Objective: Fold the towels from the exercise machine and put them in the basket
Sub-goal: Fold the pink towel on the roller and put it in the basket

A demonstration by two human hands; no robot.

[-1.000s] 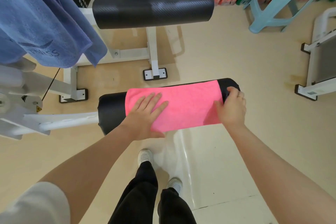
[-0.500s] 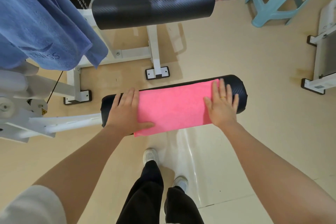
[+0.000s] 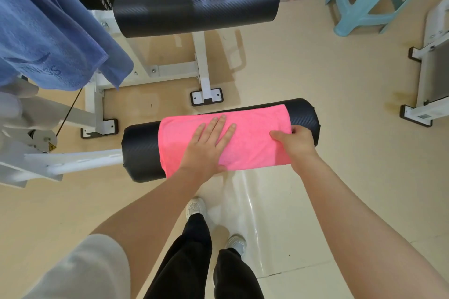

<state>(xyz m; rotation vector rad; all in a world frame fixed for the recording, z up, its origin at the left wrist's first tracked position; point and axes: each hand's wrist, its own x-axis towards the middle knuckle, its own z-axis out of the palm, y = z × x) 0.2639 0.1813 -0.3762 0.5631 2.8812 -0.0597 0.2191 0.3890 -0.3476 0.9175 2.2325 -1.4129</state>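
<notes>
on the roller (image 3: 141,150), the left hand (image 3: 206,148) lies flat on the pink towel (image 3: 252,138) to pin it; the right hand (image 3: 295,143) pinches its end, probably for folding.

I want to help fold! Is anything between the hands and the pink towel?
No. The left hand lies flat on the pink towel, and the right hand grips its right edge. The towel is draped over the black roller pad.

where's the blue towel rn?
Head view, upper left: blue towel hangs over the white machine frame, left of the black seat pad.
</notes>
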